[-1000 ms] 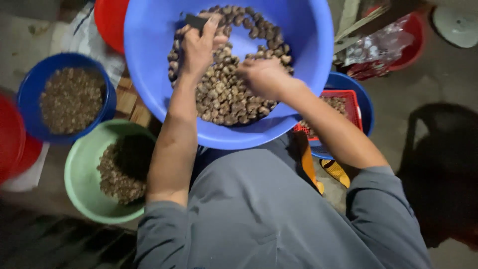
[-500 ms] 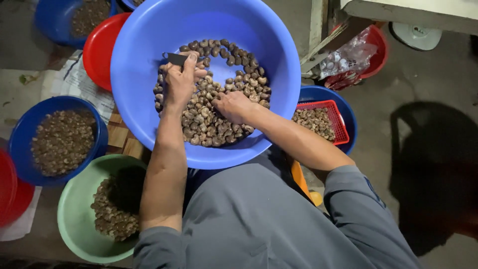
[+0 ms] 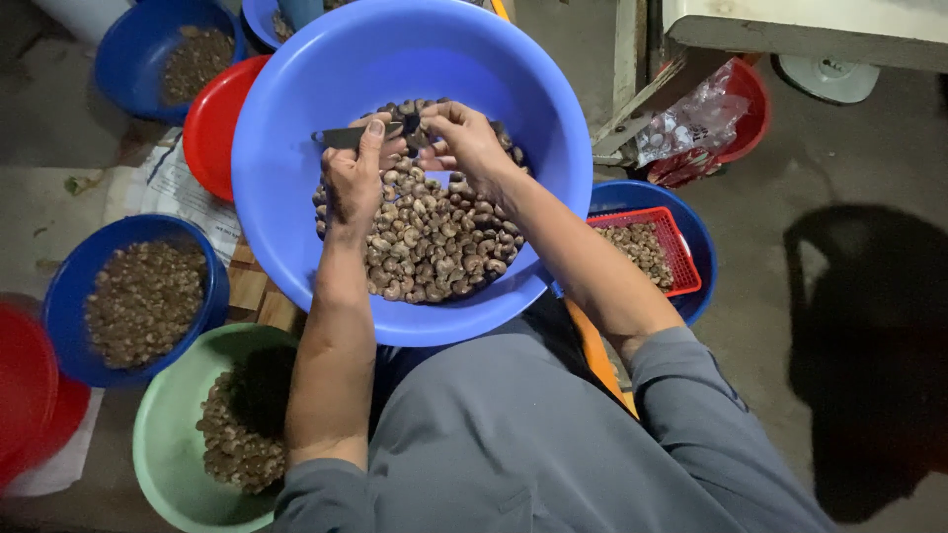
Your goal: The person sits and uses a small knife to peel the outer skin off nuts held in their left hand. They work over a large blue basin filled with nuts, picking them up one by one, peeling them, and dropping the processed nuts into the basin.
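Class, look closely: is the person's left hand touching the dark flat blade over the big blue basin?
Touching. The head view shows the left hand gripping the blade, thumb pressed on top.

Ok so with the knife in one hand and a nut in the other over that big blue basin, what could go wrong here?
The left hand holds a small blade close to the right hand, which pinches a nut; a slip could nick a finger. The light is dim, which makes fine cuts harder to judge. The big blue basin seems to rest on the lap, so a shift of the legs might tip the nuts out.
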